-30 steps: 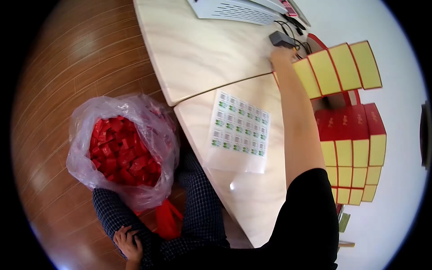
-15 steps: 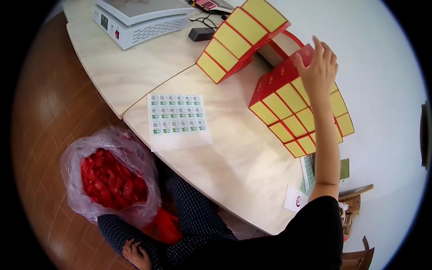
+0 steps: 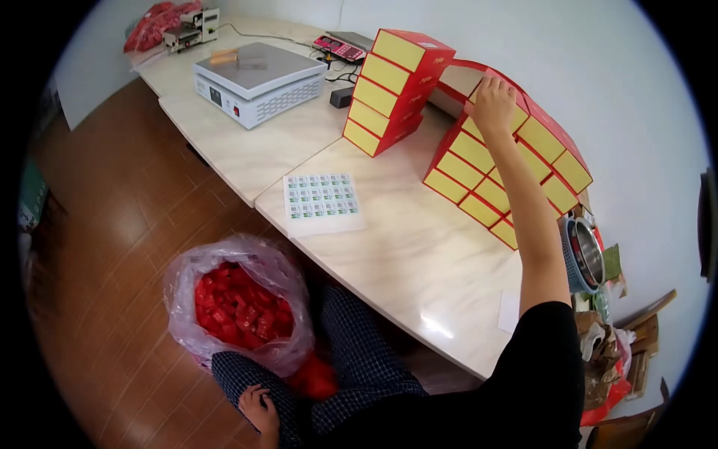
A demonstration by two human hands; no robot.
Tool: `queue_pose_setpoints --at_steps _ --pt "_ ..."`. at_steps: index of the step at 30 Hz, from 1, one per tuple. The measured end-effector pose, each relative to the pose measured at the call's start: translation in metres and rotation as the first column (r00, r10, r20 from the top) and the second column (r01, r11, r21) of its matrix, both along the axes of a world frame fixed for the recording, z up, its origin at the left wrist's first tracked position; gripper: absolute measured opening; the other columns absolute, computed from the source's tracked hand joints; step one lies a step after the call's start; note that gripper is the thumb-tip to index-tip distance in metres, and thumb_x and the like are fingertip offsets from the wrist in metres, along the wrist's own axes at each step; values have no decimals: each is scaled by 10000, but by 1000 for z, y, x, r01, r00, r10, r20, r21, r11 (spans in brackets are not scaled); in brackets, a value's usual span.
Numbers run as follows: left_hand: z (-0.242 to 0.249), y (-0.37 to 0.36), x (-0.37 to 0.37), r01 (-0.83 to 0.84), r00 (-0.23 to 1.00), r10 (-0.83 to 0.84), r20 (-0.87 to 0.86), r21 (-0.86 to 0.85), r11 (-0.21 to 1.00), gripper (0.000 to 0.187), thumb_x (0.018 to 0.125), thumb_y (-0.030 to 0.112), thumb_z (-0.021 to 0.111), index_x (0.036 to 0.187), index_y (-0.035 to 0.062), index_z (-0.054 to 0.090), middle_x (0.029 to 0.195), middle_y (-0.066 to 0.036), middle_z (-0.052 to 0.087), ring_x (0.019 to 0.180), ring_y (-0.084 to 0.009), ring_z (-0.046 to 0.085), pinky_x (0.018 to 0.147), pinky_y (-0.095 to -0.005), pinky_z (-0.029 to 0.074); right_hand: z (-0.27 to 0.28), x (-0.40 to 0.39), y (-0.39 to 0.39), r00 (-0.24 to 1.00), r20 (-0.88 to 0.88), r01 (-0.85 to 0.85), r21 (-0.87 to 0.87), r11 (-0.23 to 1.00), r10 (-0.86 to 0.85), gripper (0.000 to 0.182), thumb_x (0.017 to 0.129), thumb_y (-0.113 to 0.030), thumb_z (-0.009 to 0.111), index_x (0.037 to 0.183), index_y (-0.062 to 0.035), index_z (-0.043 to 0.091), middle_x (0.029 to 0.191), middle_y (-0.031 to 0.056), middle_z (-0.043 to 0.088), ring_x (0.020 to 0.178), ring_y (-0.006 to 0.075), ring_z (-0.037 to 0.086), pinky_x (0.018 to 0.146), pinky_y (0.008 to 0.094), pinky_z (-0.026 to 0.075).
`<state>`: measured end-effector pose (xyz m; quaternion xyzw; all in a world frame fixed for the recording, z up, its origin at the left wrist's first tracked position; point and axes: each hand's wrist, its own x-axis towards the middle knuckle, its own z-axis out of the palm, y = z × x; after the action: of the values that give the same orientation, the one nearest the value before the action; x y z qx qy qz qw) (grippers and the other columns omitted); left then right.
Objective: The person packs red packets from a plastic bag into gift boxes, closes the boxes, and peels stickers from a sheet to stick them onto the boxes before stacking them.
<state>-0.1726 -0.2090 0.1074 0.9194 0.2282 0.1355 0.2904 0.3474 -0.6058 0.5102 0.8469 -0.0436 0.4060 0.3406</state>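
Observation:
My right hand (image 3: 493,106) is at the top of a wide stack of red boxes with yellow ends (image 3: 460,170). Its fingers are bent over the upper edge of a top-row box (image 3: 519,117), and the hand covers part of that box's yellow end. A narrower column of the same boxes (image 3: 389,75) stands to the left, with gold print on the red sides. Far from the boxes, my left hand (image 3: 258,408) rests on my thigh in checked trousers, its fingers apart and nothing in it.
A sheet of printed labels (image 3: 321,198) lies near the table edge. Behind it are a white hot-plate-like device (image 3: 258,90) and a pink scale (image 3: 340,49). A plastic bag (image 3: 179,299) of red packets stands on the floor. Basins (image 3: 587,254) and clutter are at right.
The view has swung, so the table's far end now shows. My right hand has gone from spread fingers over the stack's top to bent fingers on a box edge. My left hand stays on my thigh.

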Motion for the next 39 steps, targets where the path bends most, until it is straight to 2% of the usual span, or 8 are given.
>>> queue_pose_setpoints --at_steps 4,12,20,24,28,34,36,39 --pt "0 1 -2 39 999 -39 24 -19 999 102 782 61 563 853 66 637 1026 -94 612 1069 -295 521 982 -428 323 -10 -79 16 880 150 -449 -45 893 450 638 621 -341 775 1115 -17 535 1005 104 558 969 246 536 903 406 381" --pt "-10 7 4 116 993 -116 -17 24 993 120 799 69 552 875 76 644 957 -74 630 1022 -279 530 948 -410 337 -85 -238 6 743 123 -669 105 735 658 740 593 -182 777 1243 4 475 1180 154 531 1053 310 545 917 461 413" --pt "-12 5 4 152 988 -152 -10 21 988 125 812 65 550 887 77 650 959 -77 646 1012 -277 535 948 -408 336 -170 -310 -19 673 -34 -644 464 609 739 744 561 -160 795 1218 14 492 1168 188 523 1066 357 509 974 488 411" --pt "-11 5 6 164 986 -164 -39 0 987 126 820 57 551 896 71 651 970 -77 649 1016 -278 537 944 -411 339 -214 -345 -12 636 -107 -601 552 578 764 496 703 -123 694 1154 14 539 1139 187 531 1031 363 528 930 477 446" --pt "-15 7 11 208 978 -207 -28 32 978 136 812 25 551 903 53 648 959 -96 648 1007 -292 538 916 -394 370 -215 -354 -3 580 -105 -614 595 518 808 408 703 -122 712 1070 -19 566 1144 174 529 1036 344 527 918 447 441" --pt "41 -38 109 278 942 -214 259 -242 930 206 894 12 517 1091 -14 574 1052 -130 590 951 -267 572 857 -343 442 -204 -362 -1 785 10 -321 862 393 619 649 661 -249 795 1197 -13 515 1288 207 439 1189 386 420 1001 486 331" --pt "86 -70 172 456 831 -316 458 -235 858 196 897 4 517 1083 -15 574 1070 -142 589 1015 -269 563 920 -335 430 -212 -363 12 826 -17 -282 852 440 563 799 633 -337 806 1285 -19 471 1398 239 333 1265 421 340 1050 553 262" --pt "148 -124 246 615 643 -457 615 -57 787 192 893 32 542 1075 -13 583 1076 -147 592 1035 -283 562 942 -356 414 -216 -352 18 877 -66 -205 844 495 476 758 658 -316 780 1293 -39 474 1407 237 334 1283 427 327 1066 571 242"
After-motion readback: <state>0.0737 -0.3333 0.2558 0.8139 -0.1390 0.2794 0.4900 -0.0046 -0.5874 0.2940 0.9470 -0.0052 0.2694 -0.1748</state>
